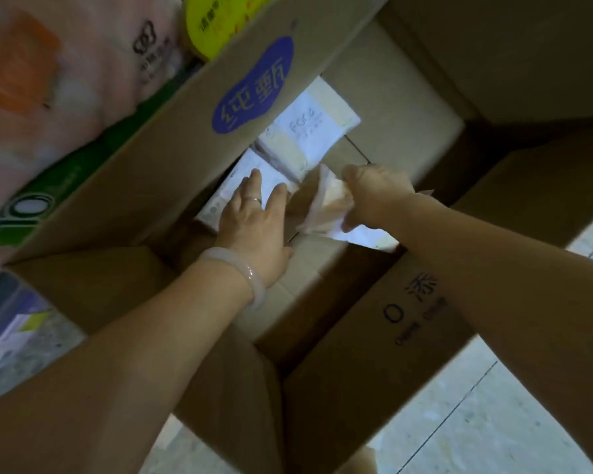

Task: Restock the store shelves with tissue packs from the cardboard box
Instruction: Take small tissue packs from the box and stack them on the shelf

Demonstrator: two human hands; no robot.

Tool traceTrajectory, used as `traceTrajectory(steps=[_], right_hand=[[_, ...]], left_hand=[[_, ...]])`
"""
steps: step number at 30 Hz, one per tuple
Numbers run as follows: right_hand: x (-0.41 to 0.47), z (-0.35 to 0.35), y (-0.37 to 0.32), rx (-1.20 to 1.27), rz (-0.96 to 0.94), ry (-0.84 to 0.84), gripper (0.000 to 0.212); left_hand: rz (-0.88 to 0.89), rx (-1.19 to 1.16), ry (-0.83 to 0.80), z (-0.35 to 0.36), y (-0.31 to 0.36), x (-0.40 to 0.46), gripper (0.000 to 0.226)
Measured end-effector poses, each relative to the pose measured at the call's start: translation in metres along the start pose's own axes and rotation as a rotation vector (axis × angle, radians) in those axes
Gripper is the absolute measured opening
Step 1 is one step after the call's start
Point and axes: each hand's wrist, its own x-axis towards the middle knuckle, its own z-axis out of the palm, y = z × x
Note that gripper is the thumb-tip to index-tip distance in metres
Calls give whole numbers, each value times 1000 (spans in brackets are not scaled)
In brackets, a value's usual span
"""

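An open cardboard box [172,155] with a purple logo on its flap fills the middle of the view. Inside lie white tissue packs: one [308,128] at the far end, another [226,196] nearer. My left hand [254,220], with a ring and a pale bangle, rests flat on the nearer pack, fingers straight. My right hand [374,189] grips the crumpled plastic wrapping of a third tissue pack [326,206], whose white end shows below the wrist.
Pink and green tissue bundles [65,97] are stacked at the left beside the box. More cardboard boxes [493,46] stand at the upper right. Small packs [11,326] lie at the lower left. Grey floor tiles [476,422] show at the lower right.
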Motion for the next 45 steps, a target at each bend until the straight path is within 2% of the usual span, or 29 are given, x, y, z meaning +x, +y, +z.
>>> traceTrajectory(steps=[3,5,9,15,19,26,30,35,39,43,45], right_hand=[[-30,-55,-20,13,-97,43,71],[-58,-96,-31,30,-132,64,66],[-129,-180,-45,60,-166,116,62],[-252,-302,-64,106,-198,235,67],[-330,-367,-90,33,-311,309,55],[-478,-464,-154,-126,-520,364,56],[-560,-496,-202,-229,-636,412,55],[-644,-512,-281,-354,-788,448,70],[-715,-505,-369,-464,-934,505,67],[-790,-482,-461,-474,-1090,529,79],[-825,-465,-507,-500,-1135,556,71]], left_hand=[[-4,-31,78,-45,7,-24,79],[4,-40,118,-81,15,-46,85],[45,-36,156,-158,32,-103,98],[126,-53,343,-265,67,-210,101],[161,-112,484,-321,87,-286,101],[84,-126,720,-401,96,-435,97],[8,-140,833,-419,81,-528,101],[-110,-128,953,-423,52,-632,103],[-212,-164,1094,-416,3,-725,103],[-336,-138,1243,-396,-59,-819,102],[-391,-144,1284,-380,-93,-869,106]])
